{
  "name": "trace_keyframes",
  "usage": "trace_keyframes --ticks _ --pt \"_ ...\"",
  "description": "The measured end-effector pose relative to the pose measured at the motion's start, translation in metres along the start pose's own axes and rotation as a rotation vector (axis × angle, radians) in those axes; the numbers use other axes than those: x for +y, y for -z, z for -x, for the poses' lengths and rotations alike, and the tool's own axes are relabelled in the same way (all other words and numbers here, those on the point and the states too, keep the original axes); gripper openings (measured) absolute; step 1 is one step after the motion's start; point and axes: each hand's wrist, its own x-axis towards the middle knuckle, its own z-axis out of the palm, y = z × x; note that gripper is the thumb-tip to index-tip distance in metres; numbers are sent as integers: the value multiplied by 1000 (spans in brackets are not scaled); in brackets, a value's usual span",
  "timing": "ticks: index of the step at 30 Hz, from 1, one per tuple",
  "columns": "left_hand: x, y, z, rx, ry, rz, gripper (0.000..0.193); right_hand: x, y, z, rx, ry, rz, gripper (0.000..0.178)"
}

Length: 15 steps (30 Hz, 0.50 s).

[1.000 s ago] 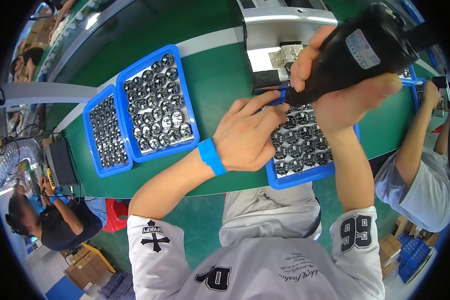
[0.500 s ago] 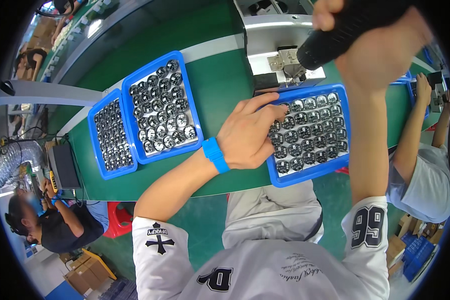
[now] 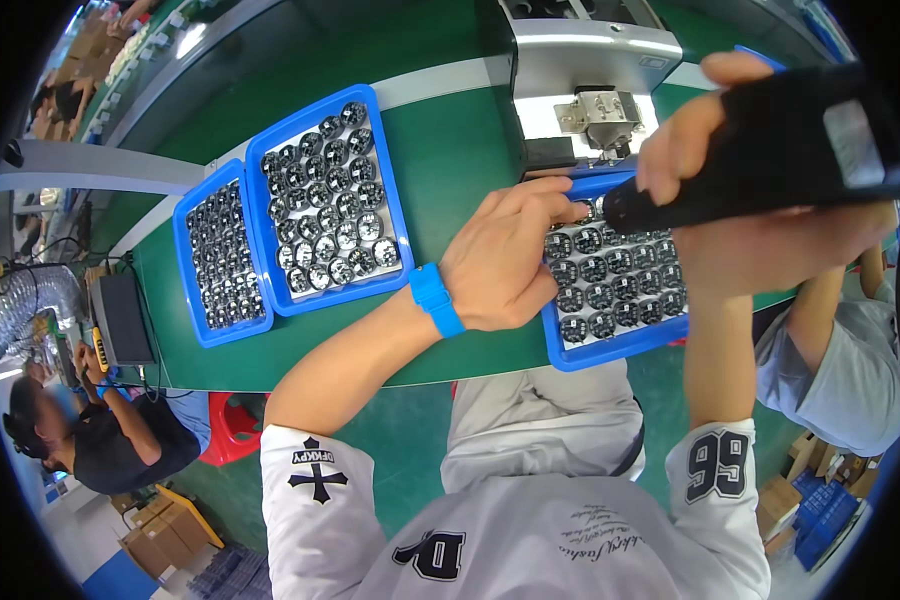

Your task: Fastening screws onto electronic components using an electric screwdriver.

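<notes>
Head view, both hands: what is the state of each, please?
Left hand: fingers partly bent at the nearest blue tray; whether it grips anything cannot be told.
Right hand: closed around the black handheld tool.

Room over tabletop [image 3: 440, 150] left of machine [image 3: 590, 65]; black tool [image 3: 760, 150] overhangs tray [image 3: 620, 351].

The person wears a white short-sleeved shirt [image 3: 515, 545] whose left sleeve [image 3: 288, 520] carries a black cross [image 3: 317, 480] with flared ends and a small lettered band across it, while the right sleeve [image 3: 685, 500] bears large, dark, outlined block numerals [image 3: 716, 466]. Across the front sit a bold black block letter [image 3: 432, 557] edged in a paler line and several rows of small, slanting dark script [image 3: 598, 530], above pale, loose trousers [image 3: 535, 420] with a dark stripe [image 3: 630, 458] down one side. A bright blue band [image 3: 436, 301] circles the left wrist, and the left hand [image 3: 500, 262] and right hand [image 3: 785, 248] are bare.
</notes>
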Motion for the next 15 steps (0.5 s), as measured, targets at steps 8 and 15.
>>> trace_keyframes --ticks 8,15 --pt "-8 -7 2 49 38 168 55 22 -47 12 550 -92 148 128" --pt "-3 -1 1 25 38 121 51 31 -45 16 520 -101 151 124"
